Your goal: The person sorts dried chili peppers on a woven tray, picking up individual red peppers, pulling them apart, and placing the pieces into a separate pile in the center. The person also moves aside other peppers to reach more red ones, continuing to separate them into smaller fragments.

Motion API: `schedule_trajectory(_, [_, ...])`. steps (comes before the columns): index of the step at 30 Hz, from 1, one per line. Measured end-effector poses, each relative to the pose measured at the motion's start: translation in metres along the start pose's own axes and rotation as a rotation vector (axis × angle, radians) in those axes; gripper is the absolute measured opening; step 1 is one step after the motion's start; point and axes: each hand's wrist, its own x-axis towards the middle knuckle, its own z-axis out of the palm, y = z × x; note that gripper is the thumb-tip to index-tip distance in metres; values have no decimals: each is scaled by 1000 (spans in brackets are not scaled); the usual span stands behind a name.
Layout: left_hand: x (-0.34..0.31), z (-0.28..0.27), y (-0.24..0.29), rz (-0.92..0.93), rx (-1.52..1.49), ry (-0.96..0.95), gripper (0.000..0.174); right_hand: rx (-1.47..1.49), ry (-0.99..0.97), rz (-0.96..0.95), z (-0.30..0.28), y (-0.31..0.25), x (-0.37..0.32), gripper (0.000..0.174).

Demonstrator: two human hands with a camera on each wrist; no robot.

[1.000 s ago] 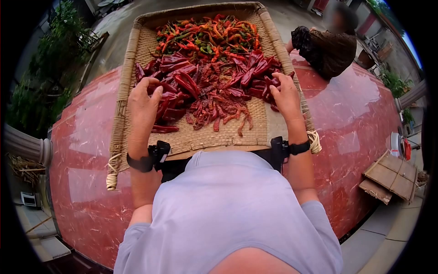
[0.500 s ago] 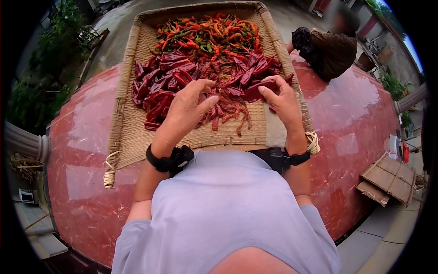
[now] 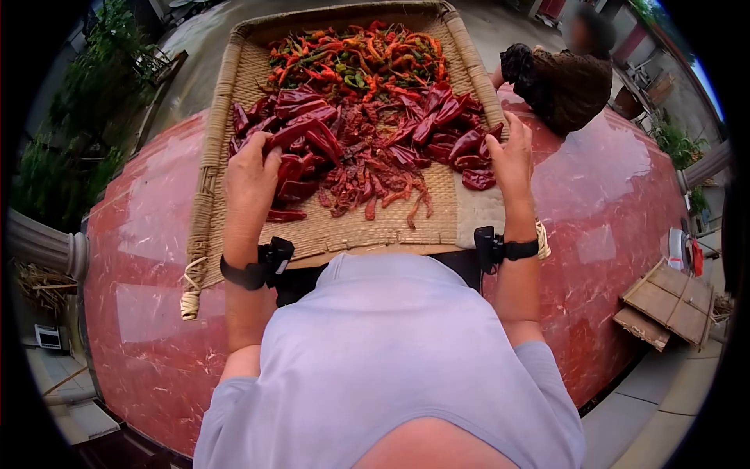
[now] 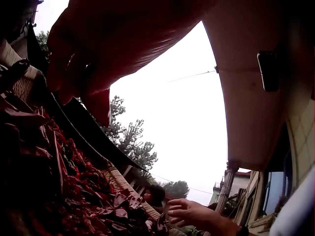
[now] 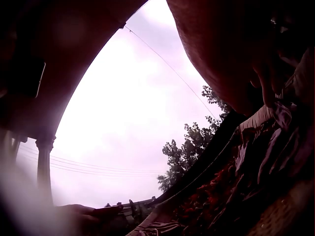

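Observation:
In the head view, the left hand (image 3: 251, 184) pinches a long dark red pepper (image 3: 301, 129) over the left heap of large peppers; that pepper hangs from its fingers in the left wrist view. The right hand (image 3: 513, 160) is at the tray's right edge, its thumb and fingers apart beside dark red peppers (image 3: 469, 146). Whether its fingertips touch a pepper is hard to tell. Shrivelled red peppers (image 3: 367, 176) lie between the two heaps, and thin red, orange and green chillies (image 3: 355, 62) lie at the far end.
The woven tray (image 3: 207, 184) has raised rims on its sides and far end. Beyond its right rim, a person in dark patterned clothing (image 3: 574, 86) sits low. Flat boards (image 3: 668, 301) lie at the right on the red floor (image 3: 601, 234); a column (image 3: 51, 246) stands at the left.
The left hand has moved from the middle back to the left heap and now pinches a pepper. The right hand has moved rightward, away from the pepper it held half a second ago.

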Motion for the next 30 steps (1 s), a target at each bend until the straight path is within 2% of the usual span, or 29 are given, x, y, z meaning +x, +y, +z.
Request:
schedule_trajectory(3, [2, 7, -19, 79, 138, 226, 30, -111, -6, -131, 14, 25, 14, 43])
schedule_trajectory(5, [0, 6, -12, 124, 252, 305, 32, -157, -87, -100, 12, 26, 16, 40])
schedule_trajectory(9, [-3, 9, 9, 293, 48, 182, 32, -150, -142, 6, 9, 20, 12, 30])
schedule_trajectory(12, [-6, 15, 25, 387, -114, 44, 31, 23, -146, -65, 1, 25, 8, 24])
schedule_trajectory(15, [-8, 18, 47, 272, -284, -221, 32, 330, -175, 63, -15, 5, 3, 20])
schedule_trajectory(16, [-10, 25, 50, 300, -356, -230, 31, 370, -149, -11, -18, -7, -1, 18])
schedule_trajectory(19, [-13, 37, 69, 351, -400, -324, 36, 612, -303, 22, -23, -50, -13, 15])
schedule_trajectory(20, [-16, 50, 69, 439, -418, -257, 37, 683, -386, 49, -22, -65, -19, 14])
schedule_trajectory(22, [-18, 58, 75, 440, -435, -288, 38, 898, -582, 98, -19, -94, -30, 15])
schedule_trajectory(23, [-18, 59, 77, 440, -443, -304, 38, 996, -646, 55, -9, -98, -33, 14])
schedule_trajectory(25, [-15, 49, 78, 241, -522, -403, 34, 1072, -711, 132, -3, -110, -36, 13])
schedule_trajectory(27, [-14, 37, 67, 142, -454, -311, 32, 950, -569, 98, 16, -101, -29, 16])
schedule_trajectory(28, [-11, 35, 54, 191, -373, -170, 31, 636, -474, -39, 29, -87, -23, 22])
schedule_trajectory(30, [-5, 19, 36, 131, -152, -50, 31, 311, -481, -201, 53, -66, -25, 27])
